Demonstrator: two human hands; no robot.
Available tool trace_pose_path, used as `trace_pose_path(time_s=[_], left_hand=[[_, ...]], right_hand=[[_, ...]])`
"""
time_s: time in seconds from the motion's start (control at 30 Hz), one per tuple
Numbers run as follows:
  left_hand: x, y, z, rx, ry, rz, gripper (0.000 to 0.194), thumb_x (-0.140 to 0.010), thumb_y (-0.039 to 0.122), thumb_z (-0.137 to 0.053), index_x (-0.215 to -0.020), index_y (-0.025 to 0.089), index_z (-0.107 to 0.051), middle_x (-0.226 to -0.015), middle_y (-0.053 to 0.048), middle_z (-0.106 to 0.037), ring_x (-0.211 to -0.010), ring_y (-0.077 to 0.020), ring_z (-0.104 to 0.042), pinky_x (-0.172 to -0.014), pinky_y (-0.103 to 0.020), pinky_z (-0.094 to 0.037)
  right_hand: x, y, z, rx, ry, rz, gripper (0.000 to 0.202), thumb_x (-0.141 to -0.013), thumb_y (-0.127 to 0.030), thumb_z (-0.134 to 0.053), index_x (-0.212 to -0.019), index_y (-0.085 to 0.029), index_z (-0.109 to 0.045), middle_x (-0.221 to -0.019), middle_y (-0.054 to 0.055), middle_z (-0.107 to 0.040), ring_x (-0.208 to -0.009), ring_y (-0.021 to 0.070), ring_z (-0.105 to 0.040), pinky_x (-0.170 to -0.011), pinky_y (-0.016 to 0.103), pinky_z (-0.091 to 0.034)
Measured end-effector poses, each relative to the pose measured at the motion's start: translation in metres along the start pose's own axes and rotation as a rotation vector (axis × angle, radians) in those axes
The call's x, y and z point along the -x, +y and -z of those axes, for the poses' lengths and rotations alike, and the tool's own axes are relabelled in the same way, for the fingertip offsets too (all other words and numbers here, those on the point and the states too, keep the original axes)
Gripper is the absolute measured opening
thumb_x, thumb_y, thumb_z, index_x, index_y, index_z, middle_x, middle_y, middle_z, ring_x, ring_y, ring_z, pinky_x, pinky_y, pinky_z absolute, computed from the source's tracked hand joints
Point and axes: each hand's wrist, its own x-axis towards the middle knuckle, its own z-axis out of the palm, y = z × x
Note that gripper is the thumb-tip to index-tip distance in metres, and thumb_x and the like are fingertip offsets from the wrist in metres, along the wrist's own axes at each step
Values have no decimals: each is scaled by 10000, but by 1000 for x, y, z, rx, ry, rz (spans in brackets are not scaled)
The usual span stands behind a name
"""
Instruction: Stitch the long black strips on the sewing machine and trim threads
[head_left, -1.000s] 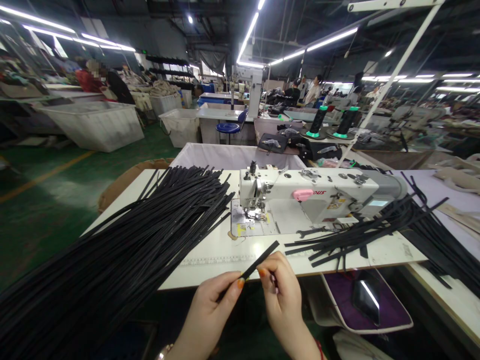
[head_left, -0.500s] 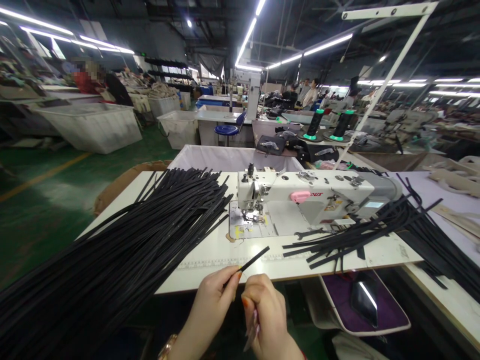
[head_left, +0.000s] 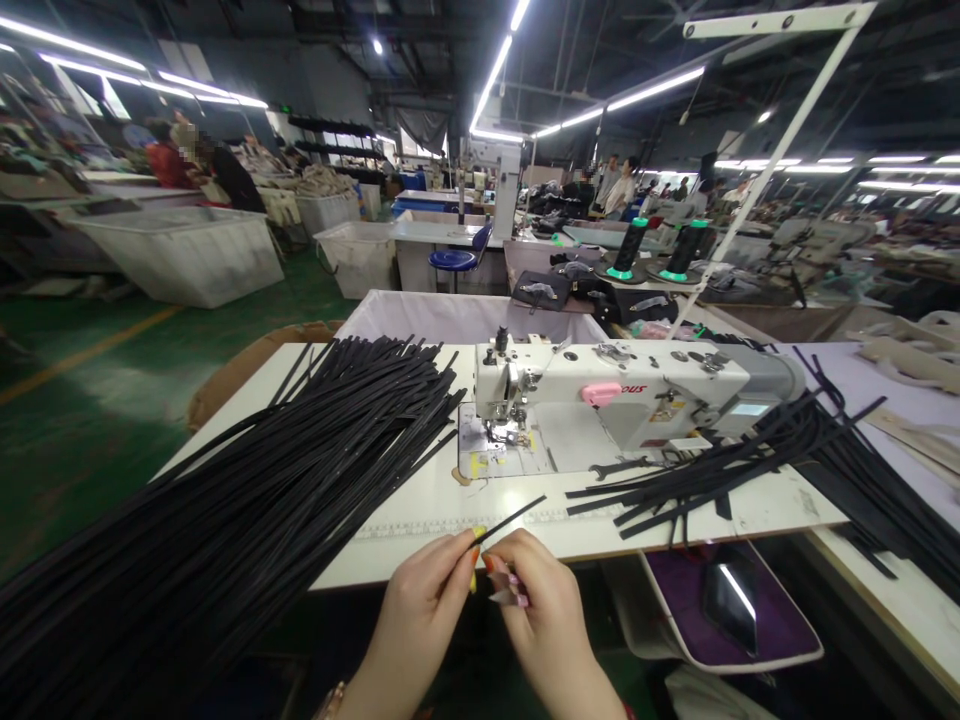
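My left hand [head_left: 426, 605] pinches a short black strip [head_left: 514, 518] near the table's front edge, its free end pointing up to the right. Something yellow shows at those fingertips. Close beside it, fingertips almost meeting, my right hand [head_left: 544, 600] is closed around a small pink-handled tool [head_left: 511, 590]; its metal part points left, and the rest is hidden by the palm. Beyond the hands stands a white sewing machine [head_left: 555, 375]. A large pile of black strips [head_left: 285, 470] covers the table's left side.
More black strips [head_left: 690, 480] lie right of the machine, near a wrench [head_left: 619, 467]. A ruler tape [head_left: 420, 525] runs along the front of the white table [head_left: 375, 560]. Below right is a purple-lined tray [head_left: 675, 590] with a dark phone-like object. People stand far behind.
The strip has turned and now looks thinner, edge-on. My right hand has rotated, showing more of the pink tool. Yellow is now more visible at my left fingertips.
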Motion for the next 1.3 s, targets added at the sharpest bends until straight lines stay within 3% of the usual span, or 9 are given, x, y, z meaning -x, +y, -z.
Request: trace_pose_path(time_s=[0.3,0.43,0.53,0.63,0.7,0.77,1.0,1.1,1.3], left_hand=[[-2,-3,0,11,-46,3,218,-945,198,-519,-1024,196,-721,-972,-62,-762,-866,-186,-720,-767,-244,-565],[3,-4,-5,-39,-106,-28,237,-956,186,-494,-1027,200,-719,-900,-56,-753,-794,-175,-708,-708,-238,-556],[6,-18,3,-123,-100,-101,249,-959,217,-490,-994,188,-734,-776,-50,-731,-687,-179,-685,-644,-255,-547],[2,-41,32,-189,96,-35,238,-931,276,-541,-982,175,-750,-871,-81,-755,-805,-220,-707,-751,-299,-556],[-5,-53,56,-200,296,158,261,-894,353,-599,-990,164,-750,-949,-97,-756,-873,-245,-703,-807,-326,-548],[-11,-55,71,-98,340,342,343,-847,437,-650,-1015,152,-740,-901,-87,-752,-794,-238,-692,-706,-307,-554],[-5,0,29,480,-55,499,414,-886,458,-616,-1171,167,-693,-724,-23,-660,-665,-161,-600,-636,-252,-510],[-1,18,20,486,-104,479,381,-899,424,-608,-1174,177,-702,-659,-5,-612,-596,-130,-536,-584,-220,-471],[-1,28,21,443,-114,391,369,-923,401,-569,-1189,180,-700,-613,8,-557,-500,-94,-424,-464,-185,-374]], right_hand=[[4,-2,-13,-52,98,184,183,-911,-71,-425,-949,-208,-541,-994,68,-586,-840,157,-588,-697,275,-452],[1,-2,-22,-294,126,43,156,-969,-173,-393,-895,-220,-522,-888,24,-547,-778,139,-549,-692,268,-442],[3,1,-11,-376,17,-75,200,-996,-271,-372,-838,-223,-486,-822,6,-506,-740,143,-498,-671,273,-410],[9,7,18,-370,-116,-139,242,-1003,-322,-365,-804,-224,-462,-781,-7,-481,-686,136,-448,-636,271,-371],[13,10,39,-326,-140,-174,250,-1002,-322,-374,-789,-223,-461,-768,-12,-479,-668,132,-438,-621,269,-354],[14,12,52,-268,-127,-175,238,-997,-312,-390,-789,-223,-464,-781,-7,-492,-684,135,-458,-628,272,-356],[1,-6,28,-45,27,-130,61,-922,-256,-542,-956,-236,-495,-834,-9,-530,-722,146,-515,-657,270,-420],[-5,-12,21,33,73,-34,212,-921,-243,-544,-1127,-238,-495,-961,29,-585,-856,175,-578,-742,296,-474],[-10,-12,20,253,137,175,162,-921,-157,-545,-1077,-201,-550,-864,48,-623,-783,192,-594,-668,315,-486]])
